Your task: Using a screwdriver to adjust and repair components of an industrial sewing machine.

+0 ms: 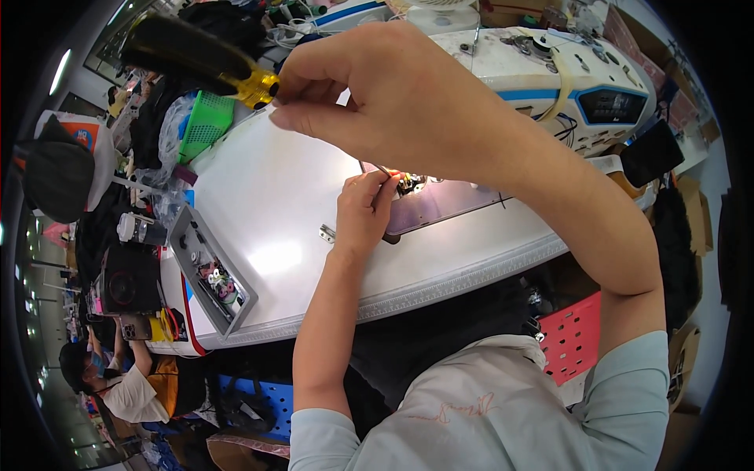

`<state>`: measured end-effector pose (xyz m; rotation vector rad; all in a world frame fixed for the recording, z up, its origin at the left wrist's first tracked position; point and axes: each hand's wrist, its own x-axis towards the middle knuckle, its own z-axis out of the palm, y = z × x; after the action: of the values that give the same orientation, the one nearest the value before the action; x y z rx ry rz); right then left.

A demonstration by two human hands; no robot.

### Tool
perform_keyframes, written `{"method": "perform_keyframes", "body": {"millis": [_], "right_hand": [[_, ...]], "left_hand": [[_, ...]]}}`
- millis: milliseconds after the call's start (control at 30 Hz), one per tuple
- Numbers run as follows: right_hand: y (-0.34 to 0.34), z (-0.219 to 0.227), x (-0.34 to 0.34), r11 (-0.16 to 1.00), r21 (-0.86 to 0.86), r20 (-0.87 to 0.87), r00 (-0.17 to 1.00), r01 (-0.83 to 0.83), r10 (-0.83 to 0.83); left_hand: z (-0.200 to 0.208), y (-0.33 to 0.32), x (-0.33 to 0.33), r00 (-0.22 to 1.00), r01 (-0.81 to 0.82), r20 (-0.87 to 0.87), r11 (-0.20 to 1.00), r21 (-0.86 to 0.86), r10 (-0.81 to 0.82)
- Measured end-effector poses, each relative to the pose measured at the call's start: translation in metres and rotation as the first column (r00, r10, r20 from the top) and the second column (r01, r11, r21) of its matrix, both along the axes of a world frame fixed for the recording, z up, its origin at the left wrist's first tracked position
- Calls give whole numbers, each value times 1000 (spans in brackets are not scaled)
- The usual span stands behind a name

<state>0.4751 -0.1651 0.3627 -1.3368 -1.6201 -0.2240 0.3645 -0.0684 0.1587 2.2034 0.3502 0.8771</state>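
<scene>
Raised high over the table, my right hand (393,98) pinches a screwdriver (200,63) with a black and yellow handle. The handle points up and left; its shaft is hidden. Lower down, my left hand (365,206) has its fingers closed at the lit opening of a sewing machine bed (448,206). What those fingers hold is too small to make out. Bare metal and red parts of the mechanism (410,184) show beside the fingertips. On the white tabletop (267,184), a small metal piece (327,233) lies just left of my left wrist.
A grey tray (243,297) of small parts sits at the table's left edge, with a lidded cup (141,228) beyond. Behind it stands a green basket (208,122). The white sewing machine head (550,74) is at the back right. Another person (129,385) sits at lower left.
</scene>
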Motion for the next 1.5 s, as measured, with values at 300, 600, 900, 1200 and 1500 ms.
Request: {"method": "perform_keyframes", "body": {"millis": [300,600,900,1200,1500], "right_hand": [[10,-14,0,986,83,80,985,145,-151],[-1,-3,-9,990,-69,56,991,125,-122],[-7,9,2,982,-172,208,977,78,-41],[-8,-1,2,976,-209,103,994,57,-36],[-9,-6,-4,972,-150,107,981,179,-164]], "left_hand": [[0,-1,1,1000,2,12,998,-58,-1],[-1,2,-4,1000,19,9,1000,14,-19],[8,0,1,1000,-24,-19,1000,-20,23],[-5,5,-2,998,-25,-63,999,30,26],[1,2,-5,991,-68,-120,998,-10,66]]}}
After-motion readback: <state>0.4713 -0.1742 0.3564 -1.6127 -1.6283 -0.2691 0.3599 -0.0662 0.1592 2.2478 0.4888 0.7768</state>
